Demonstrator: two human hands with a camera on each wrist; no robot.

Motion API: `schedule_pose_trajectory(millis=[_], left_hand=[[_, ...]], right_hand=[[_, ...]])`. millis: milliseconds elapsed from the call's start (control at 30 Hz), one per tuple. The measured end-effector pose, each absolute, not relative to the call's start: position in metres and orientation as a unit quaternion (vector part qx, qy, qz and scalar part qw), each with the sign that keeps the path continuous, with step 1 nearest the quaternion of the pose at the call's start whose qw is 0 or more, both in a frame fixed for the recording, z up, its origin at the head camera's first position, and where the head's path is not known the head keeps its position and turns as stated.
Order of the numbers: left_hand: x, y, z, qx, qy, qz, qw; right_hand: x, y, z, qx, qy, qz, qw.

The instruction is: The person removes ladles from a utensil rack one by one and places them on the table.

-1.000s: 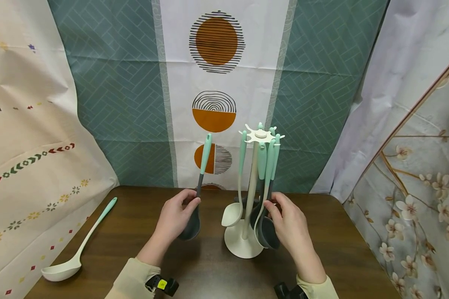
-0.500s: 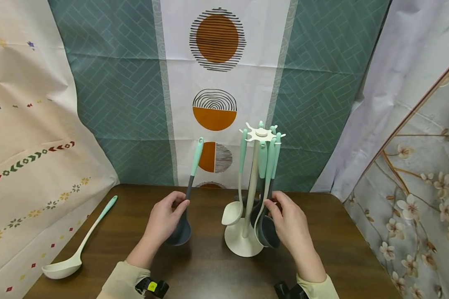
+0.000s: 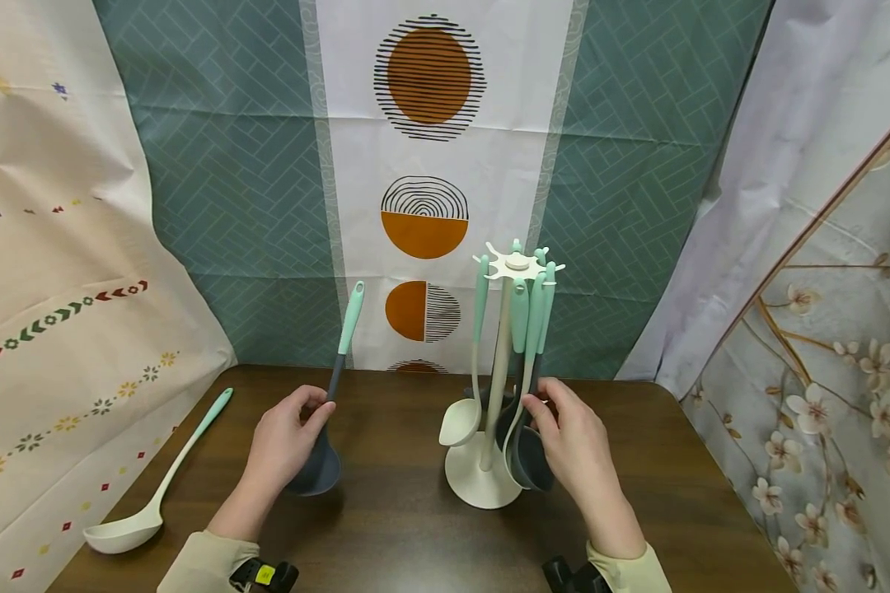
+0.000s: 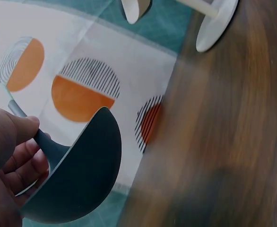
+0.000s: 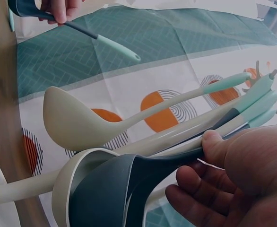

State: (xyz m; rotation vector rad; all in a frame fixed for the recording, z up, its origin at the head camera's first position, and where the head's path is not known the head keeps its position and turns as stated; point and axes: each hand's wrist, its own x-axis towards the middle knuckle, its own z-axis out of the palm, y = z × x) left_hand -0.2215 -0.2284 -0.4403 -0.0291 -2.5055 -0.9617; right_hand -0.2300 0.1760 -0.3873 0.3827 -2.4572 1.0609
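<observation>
My left hand [image 3: 285, 441] pinches a dark grey ladle [image 3: 322, 469] by its stem, just above the bowl. Its mint handle points up, and the left wrist view shows the bowl [image 4: 82, 175] clear of the table. Right of centre stands a cream utensil rack [image 3: 482, 486], hung with several mint-handled utensils. With thumb and fingers my right hand [image 3: 574, 436] grips the stem of another dark ladle [image 5: 103, 189] hanging there. A cream ladle [image 5: 84, 120] hangs on the rack's left side. Utensils behind are partly hidden.
A cream ladle with a mint handle [image 3: 128, 527] lies on the brown wooden table [image 3: 408, 527] at the far left. Patterned cloths [image 3: 230, 206] hang behind the table and along both sides.
My left hand has carried the dark ladle leftward and slightly down, away from the rack. My right hand keeps its grip on the hanging ladle and has hardly moved.
</observation>
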Motion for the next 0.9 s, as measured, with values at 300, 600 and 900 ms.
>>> schedule_pose_trajectory(millis=[300, 600, 900], left_hand=[[-0.212, -0.256, -0.446, 0.006, -0.923, -0.306, 0.231], [-0.208, -0.279, -0.449, 0.012, -0.931, -0.272, 0.243], [-0.208, -0.306, -0.453, 0.018, -0.94, -0.232, 0.25]], right_hand=[[-0.229, 0.177, -0.387, 0.138, -0.887, 0.382, 0.219], [-0.229, 0.176, -0.387, 0.139, -0.886, 0.385, 0.216], [-0.23, 0.176, -0.387, 0.141, -0.887, 0.383, 0.215]])
